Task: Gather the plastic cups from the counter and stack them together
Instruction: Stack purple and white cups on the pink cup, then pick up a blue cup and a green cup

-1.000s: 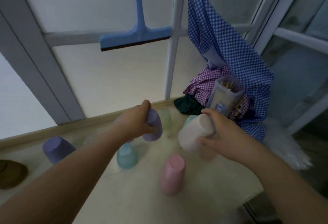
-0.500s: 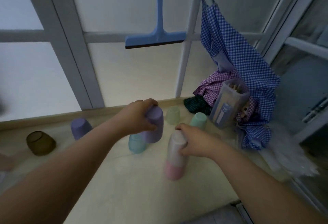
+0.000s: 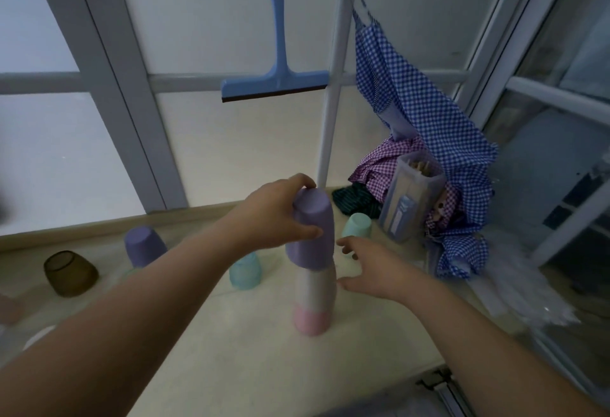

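An upside-down pink cup (image 3: 310, 321) stands on the cream counter (image 3: 251, 350) with a white cup (image 3: 315, 286) stacked over it. My left hand (image 3: 274, 215) grips a purple cup (image 3: 312, 228) that sits on top of the white one. My right hand (image 3: 366, 261) hovers open just right of the stack, holding nothing. Loose upside-down cups remain: a teal cup (image 3: 246, 268) behind the stack, a mint cup (image 3: 356, 225) at the back right, a second purple cup (image 3: 143, 245) at the left.
A brown glass tumbler (image 3: 69, 273) lies at the far left. A clear plastic container (image 3: 409, 198) and checked cloths (image 3: 429, 126) crowd the back right corner. A blue squeegee (image 3: 275, 85) hangs on the window. The counter's front edge runs at lower right.
My right hand has let go of the white cup on the pink one and drawn back. My left hand has brought the purple cup down onto the stack.
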Demonstrator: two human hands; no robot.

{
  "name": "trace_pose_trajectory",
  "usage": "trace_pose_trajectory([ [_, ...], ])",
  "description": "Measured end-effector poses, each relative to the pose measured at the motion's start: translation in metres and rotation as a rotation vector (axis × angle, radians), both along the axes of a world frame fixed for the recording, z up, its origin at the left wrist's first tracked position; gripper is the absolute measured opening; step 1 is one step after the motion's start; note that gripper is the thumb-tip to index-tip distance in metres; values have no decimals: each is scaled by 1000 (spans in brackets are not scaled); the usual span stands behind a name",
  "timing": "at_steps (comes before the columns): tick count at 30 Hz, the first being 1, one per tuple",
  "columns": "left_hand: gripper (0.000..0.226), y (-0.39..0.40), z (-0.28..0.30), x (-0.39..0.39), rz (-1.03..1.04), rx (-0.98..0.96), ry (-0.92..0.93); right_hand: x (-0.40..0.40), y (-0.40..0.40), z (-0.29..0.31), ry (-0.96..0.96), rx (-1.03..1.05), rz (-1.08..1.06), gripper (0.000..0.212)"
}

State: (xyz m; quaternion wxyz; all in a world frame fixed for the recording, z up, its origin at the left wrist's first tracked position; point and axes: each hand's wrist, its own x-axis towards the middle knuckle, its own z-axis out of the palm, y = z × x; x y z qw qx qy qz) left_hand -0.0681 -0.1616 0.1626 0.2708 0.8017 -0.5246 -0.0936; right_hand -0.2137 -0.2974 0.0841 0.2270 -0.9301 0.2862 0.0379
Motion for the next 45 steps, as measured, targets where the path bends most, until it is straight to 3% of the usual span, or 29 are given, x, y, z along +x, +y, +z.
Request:
trace_pose_trajectory([
  [9, 69, -18, -58, -22, -44, 201, -18, -34, -6, -3, -52, -10, -23, 50],
  [15, 61, -12, -57, -17, -29, 157, -13, -41, -11, 0, -70, 4, -23, 43],
  [21, 44, -1, -40, 22, 60, 25, -121, -24, -23, 8, -76, -35, -63, 49],
  [36, 45, -36, -75, 69, 113, 140, -110, 38, -101, -33, 4, -104, -80, 75],
  [41, 43, -59, -85, 73, 211, 155, -71, 67, -140, -48, 128, -23, -11, 89],
  [45, 43, -68, -91, 77, 298, 172, -46, 88, -161, -70, 244, 6, 39, 88],
])
